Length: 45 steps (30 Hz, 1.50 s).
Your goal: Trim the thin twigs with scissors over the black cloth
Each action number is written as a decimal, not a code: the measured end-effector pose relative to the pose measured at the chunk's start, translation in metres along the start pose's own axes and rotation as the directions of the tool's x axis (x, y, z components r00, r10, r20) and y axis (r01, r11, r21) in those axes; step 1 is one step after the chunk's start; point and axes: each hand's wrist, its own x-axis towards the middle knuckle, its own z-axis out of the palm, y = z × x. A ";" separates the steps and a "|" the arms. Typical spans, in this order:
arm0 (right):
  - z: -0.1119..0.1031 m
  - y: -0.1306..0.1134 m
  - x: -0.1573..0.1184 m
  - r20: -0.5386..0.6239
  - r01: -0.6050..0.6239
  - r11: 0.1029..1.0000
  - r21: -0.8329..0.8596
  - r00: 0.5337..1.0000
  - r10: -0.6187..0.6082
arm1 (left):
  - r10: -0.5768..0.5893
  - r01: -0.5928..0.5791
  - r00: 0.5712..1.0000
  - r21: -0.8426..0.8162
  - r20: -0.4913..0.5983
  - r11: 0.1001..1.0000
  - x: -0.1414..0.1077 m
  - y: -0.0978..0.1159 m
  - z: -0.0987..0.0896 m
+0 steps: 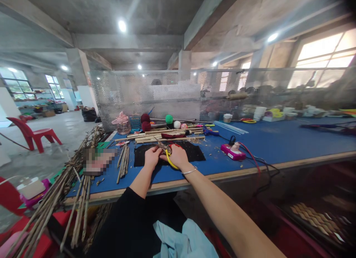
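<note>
My right hand (180,156) is closed around a pair of scissors with yellow and red handles (168,157). The metal blades point up and to the left, towards the sticks behind. Close beside it, my left hand (152,156) has its fingers pinched together near the blades; what they hold is too small or hidden to make out. Both hands are over a black cloth (197,153) that lies on the blue tabletop (214,165). Peeled pale sticks (147,137) lie across the table just beyond the cloth, and short cut sticks (123,163) sit to the left.
Long twigs (52,196) are heaped at the left end, overhanging the edge. Yarn balls (169,119) and a pink jar (122,123) stand behind. To the right are a purple power strip (233,152) with cables and a blue-handled tool (209,131). A perforated metal screen (172,94) backs the table.
</note>
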 end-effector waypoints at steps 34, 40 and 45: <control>-0.005 0.016 0.009 0.167 -0.092 0.996 0.016 0.982 0.088 | 0.010 -0.004 0.999 0.147 -0.041 0.989 0.009 -0.015 -0.004; 0.001 0.011 0.011 0.182 -0.024 0.986 0.164 0.983 -0.006 | -0.004 0.005 1.000 -0.033 0.010 0.999 0.005 -0.006 -0.001; 0.001 0.004 0.011 0.136 0.039 0.985 0.168 0.989 -0.062 | 0.017 -0.014 0.999 -0.065 0.047 0.998 0.004 -0.004 0.000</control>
